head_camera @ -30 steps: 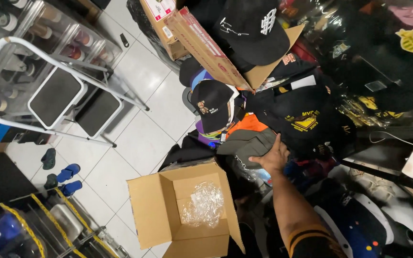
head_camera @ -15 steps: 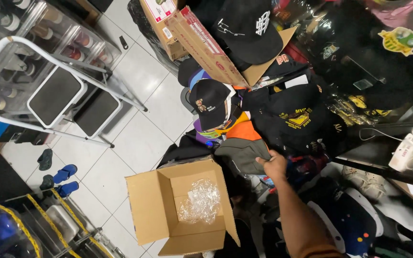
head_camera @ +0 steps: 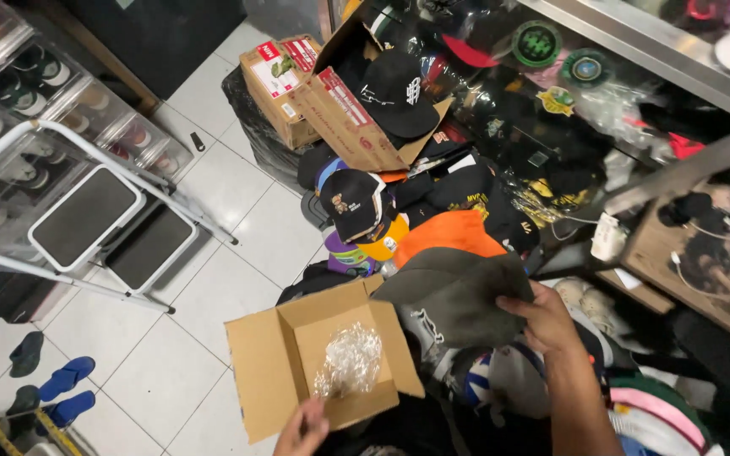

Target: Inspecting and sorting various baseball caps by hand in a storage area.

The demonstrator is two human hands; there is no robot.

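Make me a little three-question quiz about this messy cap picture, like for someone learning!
1. True or false: the right hand holds a dark olive cap.
2. What lies inside the open cardboard box?
A) a blue sandal
B) crumpled clear plastic
C) an orange cap
3. Fill in: the left hand is at the box's ____ edge, at the bottom of the view.

Key:
1. True. Its grip is on the cap's side.
2. B.
3. Near. The hand seems to be just touching the cardboard, though the contact is hard to tell.
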